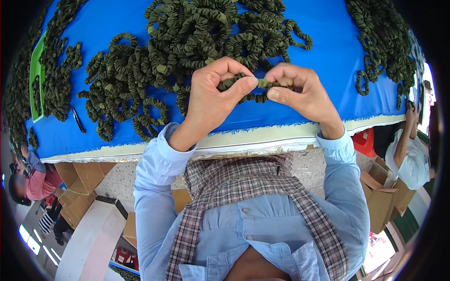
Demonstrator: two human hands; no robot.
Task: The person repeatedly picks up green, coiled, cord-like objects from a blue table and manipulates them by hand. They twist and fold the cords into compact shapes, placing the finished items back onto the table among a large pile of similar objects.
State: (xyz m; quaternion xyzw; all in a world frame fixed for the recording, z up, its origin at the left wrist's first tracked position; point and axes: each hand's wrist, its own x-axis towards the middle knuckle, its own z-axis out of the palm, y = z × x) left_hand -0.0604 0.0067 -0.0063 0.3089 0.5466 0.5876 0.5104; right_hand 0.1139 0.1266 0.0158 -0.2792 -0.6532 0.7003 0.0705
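Note:
My left hand (216, 96) and my right hand (298, 91) pinch the same dark green ruffled fabric band (262, 84) between thumbs and fingers, just above the near edge of a blue-covered table (328, 51). The band's loop hangs between and under both hands. Directly behind the hands lies a big heap of the same green bands (187, 42), some looped singly on the cloth.
More green bands lie piled at the far left (56, 75) and far right (384, 42). A small pair of snips (78, 120) rests on the cloth at left. Cardboard boxes (79, 187) stand below the table. Other people sit at left (28, 180) and right (412, 150).

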